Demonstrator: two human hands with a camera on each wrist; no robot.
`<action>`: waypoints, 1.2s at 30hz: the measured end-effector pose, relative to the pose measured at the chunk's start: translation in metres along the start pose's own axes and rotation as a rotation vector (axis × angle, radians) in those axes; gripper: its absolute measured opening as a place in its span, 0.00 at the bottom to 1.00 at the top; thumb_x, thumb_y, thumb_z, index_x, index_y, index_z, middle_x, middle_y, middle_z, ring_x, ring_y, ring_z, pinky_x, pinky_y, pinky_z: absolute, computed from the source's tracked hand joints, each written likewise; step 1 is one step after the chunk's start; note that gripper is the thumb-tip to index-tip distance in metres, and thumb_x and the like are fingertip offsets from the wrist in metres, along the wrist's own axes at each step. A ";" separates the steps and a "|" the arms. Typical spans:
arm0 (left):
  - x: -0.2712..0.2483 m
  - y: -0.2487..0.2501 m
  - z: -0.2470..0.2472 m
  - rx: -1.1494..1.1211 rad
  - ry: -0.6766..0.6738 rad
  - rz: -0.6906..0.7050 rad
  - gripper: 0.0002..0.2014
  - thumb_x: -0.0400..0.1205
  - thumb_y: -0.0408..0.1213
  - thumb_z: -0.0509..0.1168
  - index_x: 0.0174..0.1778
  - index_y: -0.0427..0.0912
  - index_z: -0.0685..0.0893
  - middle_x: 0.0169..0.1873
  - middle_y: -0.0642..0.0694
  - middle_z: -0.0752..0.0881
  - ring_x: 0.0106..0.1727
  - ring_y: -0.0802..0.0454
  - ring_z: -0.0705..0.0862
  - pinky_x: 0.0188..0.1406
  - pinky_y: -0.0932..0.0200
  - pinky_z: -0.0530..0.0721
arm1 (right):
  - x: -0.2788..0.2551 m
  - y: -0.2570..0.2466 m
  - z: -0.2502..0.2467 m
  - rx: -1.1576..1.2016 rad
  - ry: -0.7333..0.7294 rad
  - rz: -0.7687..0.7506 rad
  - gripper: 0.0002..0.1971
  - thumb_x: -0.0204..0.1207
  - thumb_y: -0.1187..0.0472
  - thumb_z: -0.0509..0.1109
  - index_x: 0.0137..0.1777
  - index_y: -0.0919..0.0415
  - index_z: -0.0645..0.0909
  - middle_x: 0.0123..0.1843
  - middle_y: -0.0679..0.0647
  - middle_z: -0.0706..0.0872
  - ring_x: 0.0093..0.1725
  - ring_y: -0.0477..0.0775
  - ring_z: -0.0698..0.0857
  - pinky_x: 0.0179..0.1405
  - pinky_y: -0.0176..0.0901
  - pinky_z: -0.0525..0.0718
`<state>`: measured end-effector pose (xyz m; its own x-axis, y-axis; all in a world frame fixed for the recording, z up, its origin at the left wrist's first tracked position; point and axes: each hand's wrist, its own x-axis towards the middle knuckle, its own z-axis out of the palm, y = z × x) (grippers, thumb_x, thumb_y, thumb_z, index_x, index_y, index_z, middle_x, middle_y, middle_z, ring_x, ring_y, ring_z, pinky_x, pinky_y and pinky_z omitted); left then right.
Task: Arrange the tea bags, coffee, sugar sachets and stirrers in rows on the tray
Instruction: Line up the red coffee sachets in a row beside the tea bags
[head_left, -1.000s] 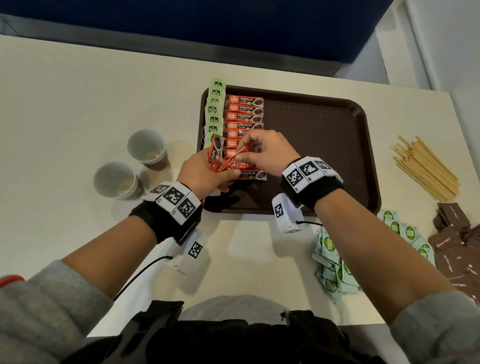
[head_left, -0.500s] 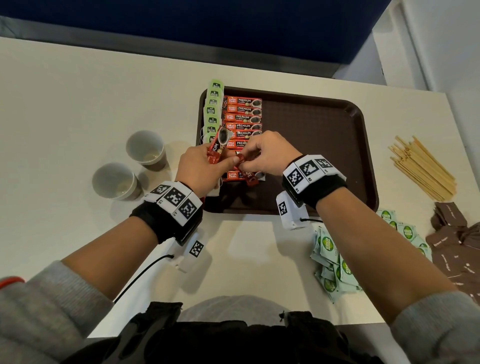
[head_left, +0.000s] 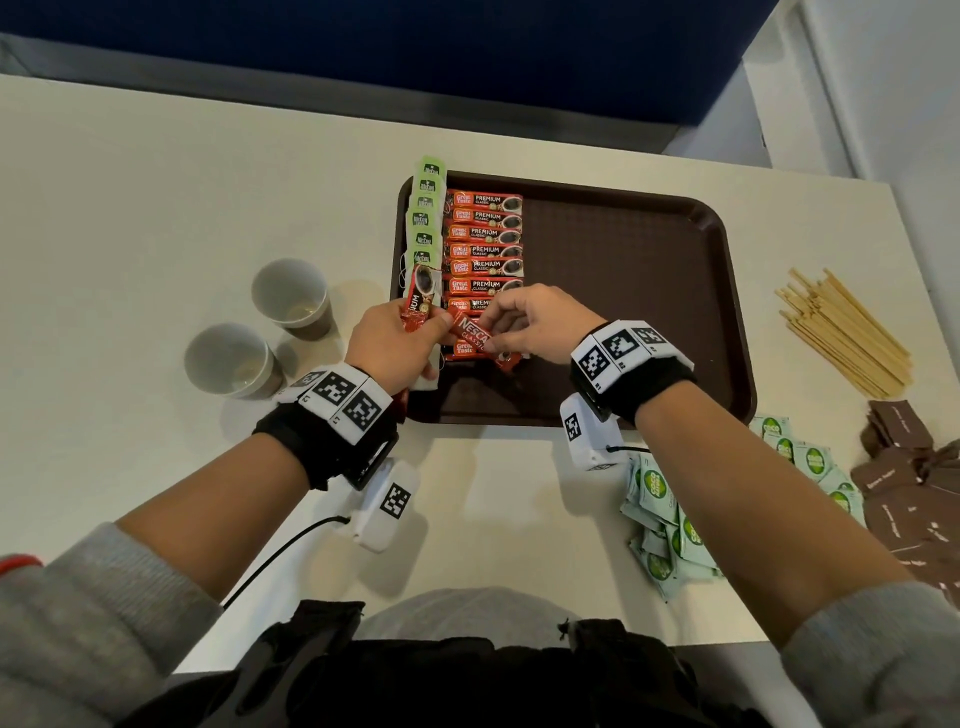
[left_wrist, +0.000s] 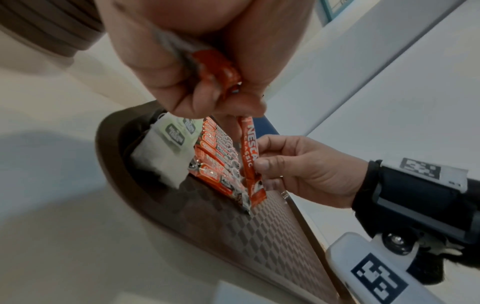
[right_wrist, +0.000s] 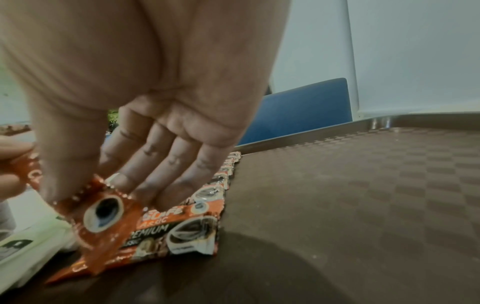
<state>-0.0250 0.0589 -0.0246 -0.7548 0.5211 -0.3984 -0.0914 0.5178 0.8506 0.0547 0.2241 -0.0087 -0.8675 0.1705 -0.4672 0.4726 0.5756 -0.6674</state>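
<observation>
Red Nescafe stick (head_left: 474, 332) pinched in right hand (head_left: 530, 327) grip above tray (head_left: 649, 312) coffee row (head_left: 483, 249), left hand (head_left: 395, 343) clutching spare sachets (head_left: 418, 299); careless lowering likely skews laid sticks.

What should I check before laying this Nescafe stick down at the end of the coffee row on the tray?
1. Right hand pinches the Nescafe stick: ok.
2. Left hand lets go of that stick: not ok, its fingers hold the other end.
3. Left hand's spare coffee sticks kept secure: ok, gripped upright.
4. Room on the tray at the near end of the coffee row: ok, bare floor shows there.
5. Row straight so far: ok for the far sticks; the nearest ones lie under the hands, cannot tell.
6. Tea bags out of the way: ok, lined along the left rim.
</observation>
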 end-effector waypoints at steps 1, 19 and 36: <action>0.000 0.000 0.000 -0.007 -0.001 -0.008 0.06 0.82 0.43 0.65 0.38 0.53 0.82 0.35 0.55 0.88 0.15 0.61 0.79 0.27 0.64 0.80 | 0.000 0.000 0.000 0.003 0.008 0.002 0.10 0.71 0.63 0.76 0.52 0.58 0.84 0.44 0.52 0.87 0.39 0.45 0.85 0.39 0.28 0.83; -0.001 0.000 -0.006 0.088 0.049 0.035 0.07 0.81 0.45 0.66 0.37 0.55 0.80 0.36 0.54 0.87 0.25 0.63 0.84 0.37 0.59 0.86 | 0.000 0.003 0.011 -0.418 -0.024 0.045 0.11 0.70 0.57 0.77 0.52 0.52 0.88 0.48 0.47 0.86 0.51 0.48 0.84 0.56 0.45 0.82; -0.002 0.002 -0.005 0.084 0.048 0.027 0.06 0.81 0.45 0.66 0.47 0.48 0.82 0.38 0.52 0.86 0.31 0.55 0.85 0.31 0.61 0.86 | 0.001 0.001 0.017 -0.424 -0.007 0.033 0.11 0.68 0.61 0.79 0.51 0.53 0.88 0.45 0.46 0.79 0.47 0.46 0.79 0.49 0.40 0.79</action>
<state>-0.0271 0.0554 -0.0199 -0.7864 0.5041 -0.3569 -0.0168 0.5601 0.8282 0.0574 0.2111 -0.0201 -0.8511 0.1900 -0.4895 0.3934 0.8482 -0.3548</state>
